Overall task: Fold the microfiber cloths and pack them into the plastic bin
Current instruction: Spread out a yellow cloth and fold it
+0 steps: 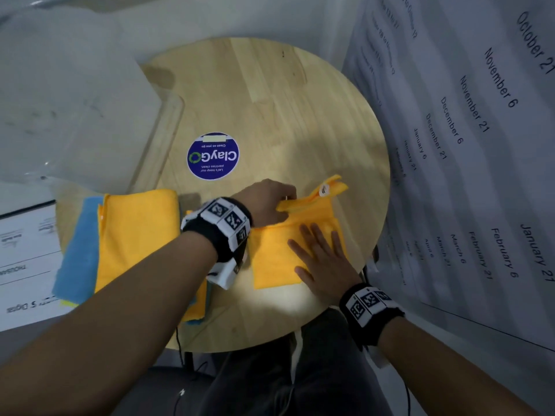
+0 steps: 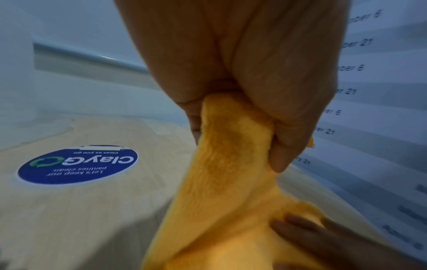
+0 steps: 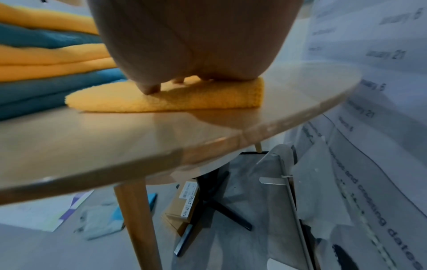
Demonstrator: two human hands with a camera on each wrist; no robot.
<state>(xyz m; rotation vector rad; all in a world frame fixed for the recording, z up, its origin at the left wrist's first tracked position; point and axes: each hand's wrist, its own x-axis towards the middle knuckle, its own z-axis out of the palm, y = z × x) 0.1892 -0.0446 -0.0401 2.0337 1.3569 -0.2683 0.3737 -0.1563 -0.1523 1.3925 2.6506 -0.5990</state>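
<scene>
We have the cloth (image 1: 285,250) under both hands, on the table (image 1: 270,100) edge nearest us. Our right hand (image 1: 322,259) lies flat on it, fingers straight and spread, pressing the near half down; the right wrist view shows the palm sitting on the folded layers. Our left hand (image 1: 264,202) is just past the right one, fingers curled, pinching the far edge of the cloth; the left wrist view shows the fabric (image 2: 221,164) bunched between thumb and fingers and lifted off the wood. A white tag (image 1: 323,191) sticks up at the far-right corner.

Key relation: the lifted edge is on the far side of our right fingertips, the pinned part on the near side. The fold line looks to run left-right across the cloth, right at those fingertips. So the left hand is the one placed to carry the edge back toward us, over the right hand or after it slides out. Judgement: mid-fold, second or later fold, cloth already doubled.

To the left of our left forearm, touching nothing we hold, sits the stack (image 1: 120,244) of yellow and blue cloths. The bin (image 1: 75,109) is further left and beyond, well apart from both hands; the left hand is nearer it. Nothing seen inside it; its walls are too hazy to tell.
</scene>
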